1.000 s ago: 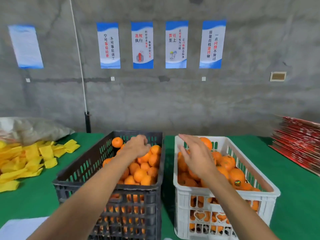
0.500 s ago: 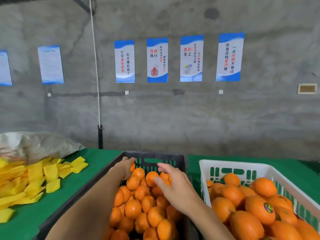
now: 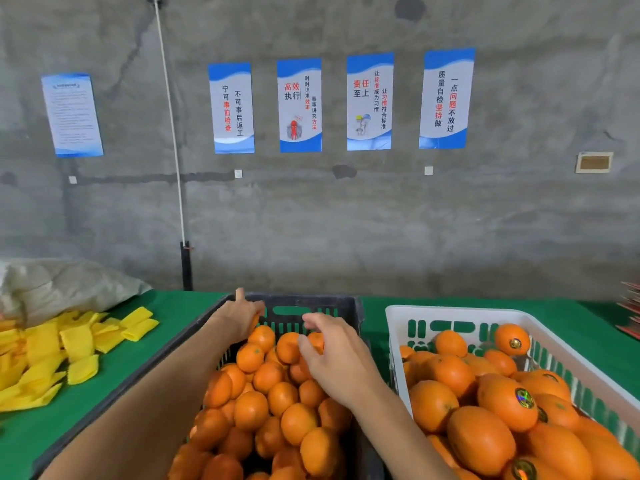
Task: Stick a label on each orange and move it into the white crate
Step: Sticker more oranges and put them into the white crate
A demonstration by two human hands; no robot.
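Green bench (image 3: 166, 317) is carrying both crates; both hands are reaching into the dark crate (image 3: 311, 301). Left hand (image 3: 242, 315) and right hand (image 3: 337, 355) are hovering with fingers loosely apart over oranges (image 3: 263, 375), which look firm, smooth and roll-prone, so cupping one round its middle seems best. White crate (image 3: 460, 315) is sitting alongside.

The desk (image 3: 180, 310) is covered in green. The left crate (image 3: 311, 301) is dark grey, the right crate (image 3: 450, 311) white with green showing through its slots. The oranges (image 3: 294, 422) are bright orange; those in the white crate carry round dark labels (image 3: 524, 398) with a shiny, perhaps holographic, centre. Yellow pads (image 3: 78, 341) lie at left. The wall (image 3: 346, 220) is mottled grey, with blue-and-white posters (image 3: 299, 105) printed in black and red.
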